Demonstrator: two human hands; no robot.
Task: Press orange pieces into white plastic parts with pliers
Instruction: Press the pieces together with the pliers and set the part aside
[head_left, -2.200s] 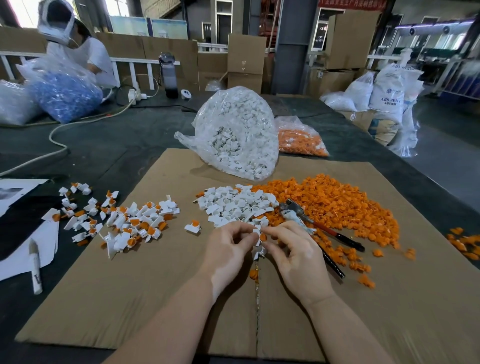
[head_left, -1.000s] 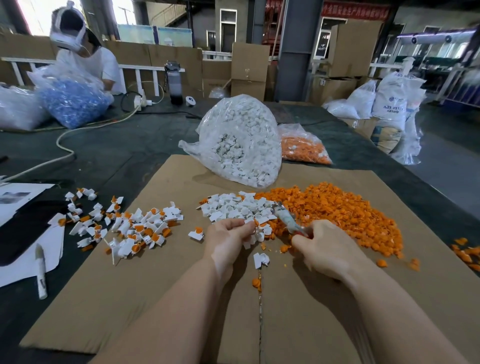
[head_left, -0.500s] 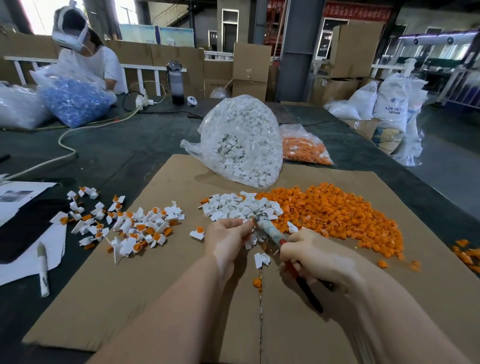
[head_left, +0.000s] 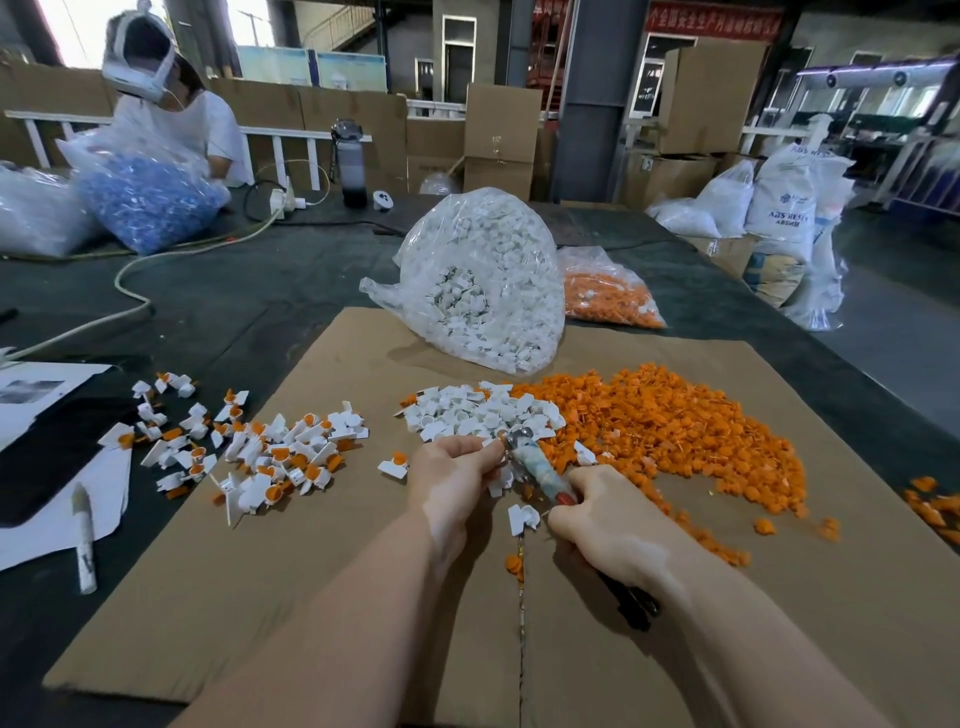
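Small white plastic part (head_left: 501, 480) pinched in left hand (head_left: 452, 480), held over brown cardboard sheet (head_left: 311, 597). Red-handled metal pliers (head_left: 540, 475) gripped in right hand (head_left: 605, 522), nose at part. Orange insert hidden by fingers. Advised: nose kept square, handles squeezed steadily until seated.

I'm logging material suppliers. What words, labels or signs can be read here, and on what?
"ABS RESIN", with a smaller, blurred line beneath: on the white sack at right.
Red banner on the back wall: yellow characters, too blurred to read.
Printed sheet at left: too blurred to read.
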